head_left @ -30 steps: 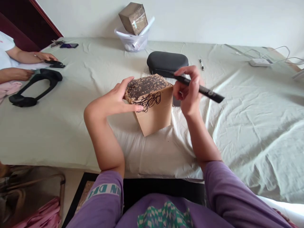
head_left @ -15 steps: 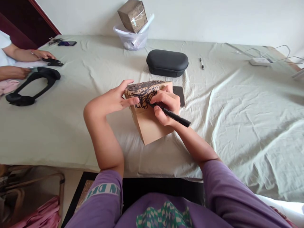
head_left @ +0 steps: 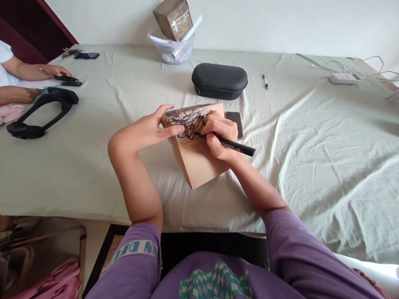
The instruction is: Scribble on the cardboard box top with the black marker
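Observation:
A brown cardboard box (head_left: 199,162) rests at a slant on the cloth-covered table in front of me. Black looping scribbles cover the far part of its upper face and the side beyond. My left hand (head_left: 158,126) grips the box's left far corner, thumb on the scribbled face and fingers over the far edge. In my right hand (head_left: 220,133) is a black marker (head_left: 238,146), its tip at the lower edge of the scribbles. Partly behind my right hand lies a dark phone-like flat object (head_left: 235,123).
A black zip case (head_left: 220,81) lies beyond the box, a pen (head_left: 265,81) to its right. At the back stands a clear tub (head_left: 174,52) holding a taped box (head_left: 173,20). A power strip (head_left: 343,78) is far right. Another person's hands (head_left: 57,71) are at left near a black headset-like frame (head_left: 43,111).
The marker's rear end has swung up and to the right as my right hand shifts slightly. My left hand keeps its hold on the box.

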Demonstrator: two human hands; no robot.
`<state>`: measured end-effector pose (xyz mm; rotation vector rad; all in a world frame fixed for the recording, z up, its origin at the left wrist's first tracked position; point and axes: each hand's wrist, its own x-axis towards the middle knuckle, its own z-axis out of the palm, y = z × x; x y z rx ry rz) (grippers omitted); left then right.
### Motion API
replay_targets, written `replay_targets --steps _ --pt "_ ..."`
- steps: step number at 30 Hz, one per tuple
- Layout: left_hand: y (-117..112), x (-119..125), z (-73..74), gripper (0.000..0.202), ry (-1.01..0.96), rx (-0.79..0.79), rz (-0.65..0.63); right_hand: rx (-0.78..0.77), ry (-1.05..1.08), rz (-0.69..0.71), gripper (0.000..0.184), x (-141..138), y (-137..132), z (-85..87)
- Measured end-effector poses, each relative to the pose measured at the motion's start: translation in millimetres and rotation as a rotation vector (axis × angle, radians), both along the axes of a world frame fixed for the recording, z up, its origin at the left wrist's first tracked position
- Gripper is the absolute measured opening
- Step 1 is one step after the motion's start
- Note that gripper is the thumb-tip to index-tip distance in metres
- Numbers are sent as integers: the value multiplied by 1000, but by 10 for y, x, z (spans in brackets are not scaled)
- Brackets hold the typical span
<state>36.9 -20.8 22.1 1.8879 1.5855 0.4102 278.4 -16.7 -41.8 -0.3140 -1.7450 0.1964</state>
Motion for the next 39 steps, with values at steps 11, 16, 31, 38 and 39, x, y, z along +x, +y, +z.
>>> replay_targets --steps 11,16,31,38,39 --pt "-55 -151 34 109 -49 69 -73 -301 197 27 30 92 -113 116" --pt "-141 -320 96 119 63 222 28 -478 437 -238 34 408 295 -42" --pt "-309 -294 253 97 59 451 94 -521 -380 -213 29 498 695 -662" --pt "-563 440 406 27 -48 763 -11 -219 -85 -162 26 110 -224 274" --pt "-578 508 411 22 -21 734 -53 -216 -50 -94 29 67 -335 339"
